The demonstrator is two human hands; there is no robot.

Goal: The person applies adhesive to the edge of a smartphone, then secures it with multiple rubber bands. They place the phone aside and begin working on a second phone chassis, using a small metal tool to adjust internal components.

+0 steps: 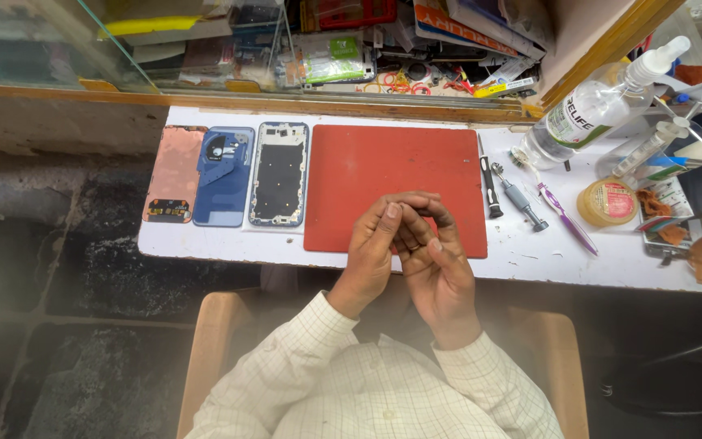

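Your left hand [370, 248] and right hand [435, 264] press together, fingers interlaced and holding nothing visible, above the flat red rectangular rubber mat [367, 175].

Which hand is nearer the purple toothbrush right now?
Right. The right hand is over the lower right corner of the red mat, on the side where the purple toothbrush lies. The left hand is pressed against it on the far side.
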